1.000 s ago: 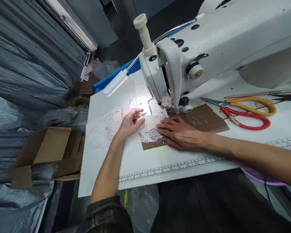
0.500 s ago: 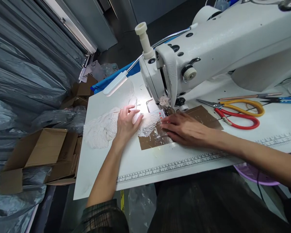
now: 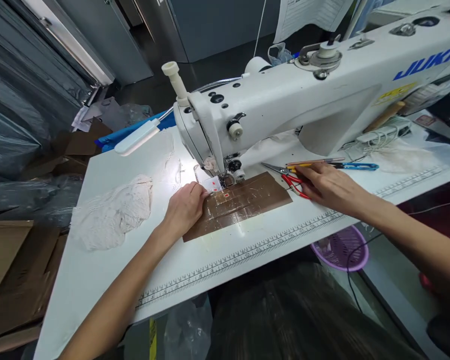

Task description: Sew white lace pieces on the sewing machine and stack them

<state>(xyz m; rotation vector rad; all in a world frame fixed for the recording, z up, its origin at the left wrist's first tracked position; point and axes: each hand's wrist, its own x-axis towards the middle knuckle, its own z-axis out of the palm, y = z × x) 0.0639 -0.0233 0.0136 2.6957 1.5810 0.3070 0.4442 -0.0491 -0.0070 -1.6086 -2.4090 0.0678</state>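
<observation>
My left hand [image 3: 185, 207] is closed at the left end of a brown sheet [image 3: 243, 202] taped to the table, just left of the sewing machine's presser foot [image 3: 227, 181]. Its curled fingers hide whatever they pinch. My right hand [image 3: 328, 185] is closed over the handles of a pair of scissors [image 3: 294, 184], one red and one yellow. The scissor blades point left toward the machine and still lie at the tabletop. A bunched white lace fabric [image 3: 114, 215] rests on the table, left of my left hand and apart from it.
The white sewing machine [image 3: 285, 105] spans the back of the table. A blue tool [image 3: 360, 166] and a pencil-like stick [image 3: 315, 161] lie beyond my right hand. A printed ruler [image 3: 240, 252] runs along the front edge. Below is a purple basket [image 3: 341, 250]; cardboard boxes [image 3: 18, 270] stand left.
My right hand has gone from beside the presser foot to the scissors and closed on them. My left hand has shut and moved off the lace toward the needle area. The view has swung right.
</observation>
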